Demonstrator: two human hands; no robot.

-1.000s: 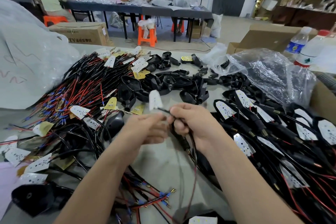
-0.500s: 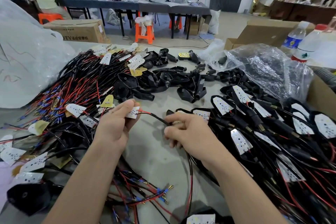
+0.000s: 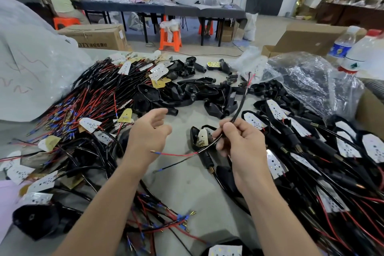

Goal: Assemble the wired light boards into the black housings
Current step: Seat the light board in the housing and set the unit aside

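Watching the right hand [image 3: 241,143] pinching a black cable [image 3: 239,108] between thumb and fingertips, fingers curling round it. The left hand [image 3: 148,131] is hovering open and relaxed, holding nothing, just beside the red lead [image 3: 176,154] and black lead [image 3: 172,166] fanning out of the cable's lower end. The black housing [image 3: 194,137] is lying on the table [image 3: 187,183] between the two hands, with a light board [image 3: 203,138] sitting tilted in its mouth, not looking seated flat. Can't tell whether the pinched cable belongs to that board or is just crossing it.

Risks as I'm reading it:
- Pulling the cable with the board cocked is likely jamming it on the rim or straining the solder joints.
- Nothing is holding the housing down, so any tug is dragging it across the table.
- The crimped lead ends are dangling near the heap of wired boards [image 3: 87,97] on the left, easy snag.
- The cable's far end is waving over the loose housings [image 3: 197,91].
- The finished units [image 3: 291,131] are crowding the right wrist; one careless sweep is tangling them.
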